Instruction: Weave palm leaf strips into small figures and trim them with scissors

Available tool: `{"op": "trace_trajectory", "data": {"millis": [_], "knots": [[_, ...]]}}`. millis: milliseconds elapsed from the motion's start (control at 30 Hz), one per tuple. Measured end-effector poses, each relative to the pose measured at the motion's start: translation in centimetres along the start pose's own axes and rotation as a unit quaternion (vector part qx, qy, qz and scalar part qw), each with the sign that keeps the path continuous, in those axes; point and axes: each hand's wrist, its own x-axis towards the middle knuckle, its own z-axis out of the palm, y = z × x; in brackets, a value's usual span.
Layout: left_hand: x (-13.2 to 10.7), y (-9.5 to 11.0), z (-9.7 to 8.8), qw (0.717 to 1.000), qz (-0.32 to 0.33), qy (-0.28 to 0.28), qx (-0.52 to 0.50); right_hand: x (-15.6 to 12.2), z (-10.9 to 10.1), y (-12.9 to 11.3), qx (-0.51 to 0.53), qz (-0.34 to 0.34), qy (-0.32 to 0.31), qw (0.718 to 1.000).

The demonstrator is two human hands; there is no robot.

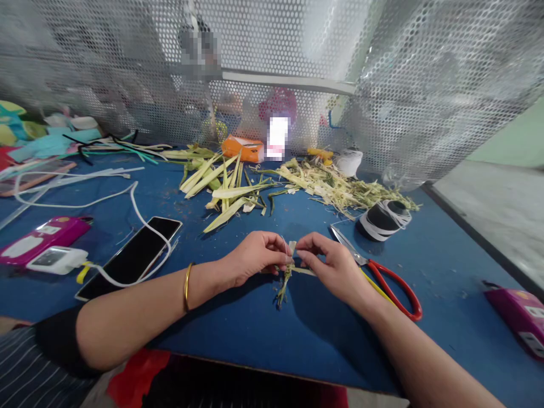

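My left hand [255, 258] and my right hand [329, 263] meet at the middle of the blue table [238, 323]. Both pinch a small folded strip of pale green leaf [290, 254] between thumb and fingers. A thin green stem [284, 286] trails down from the piece toward me and rests on the table. A gold bangle [187, 287] sits on my left wrist. Red-handled scissors [385, 277] lie just right of my right hand, blades pointing away from me.
Cut leaf strips [225, 190] and a heap of shreds [340, 190] lie beyond my hands. A tape roll [382, 220], white spool [349, 161], orange box [243, 148], phone [136, 255] with cable, pink devices [42, 238] [521, 317] surround. A perforated metal screen [425, 85] backs the table.
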Motion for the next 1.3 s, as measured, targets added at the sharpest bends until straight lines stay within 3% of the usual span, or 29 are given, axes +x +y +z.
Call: {"op": "trace_trajectory", "data": {"millis": [200, 333, 433, 600, 667, 767, 1067, 1300], "knots": [[0.3, -0.7, -0.1, 0.994, 0.079, 0.004, 0.073, 0.5, 1.1, 1.4, 0.092, 0.017, 0.001, 0.996], [0.4, -0.9, -0.4, 0.965, 0.177, 0.033, 0.193, 0.4, 1.4, 1.6, 0.077, 0.012, -0.008, 0.997], [0.4, -1.1, -0.5, 0.915, 0.261, 0.067, 0.300, 0.4, 1.3, 1.7, 0.049, 0.010, -0.014, 0.999], [0.5, -1.6, -0.7, 0.795, 0.403, 0.118, 0.437, 0.4, 1.3, 1.7, 0.011, 0.003, -0.006, 1.000], [0.6, -1.8, -0.8, 0.756, 0.439, 0.128, 0.469, 0.4, 1.4, 1.6, 0.023, 0.009, -0.008, 1.000], [0.7, -2.0, -0.9, 0.720, 0.460, 0.139, 0.501, 0.3, 1.5, 1.4, 0.043, 0.012, -0.014, 0.999], [0.8, -2.2, -0.7, 0.683, 0.520, 0.143, 0.494, 0.5, 1.5, 1.9, -0.003, -0.038, -0.004, 0.999], [0.7, -2.1, -0.7, 0.666, 0.535, 0.144, 0.500, 0.7, 1.6, 2.2, -0.007, -0.018, 0.030, 0.999]]}}
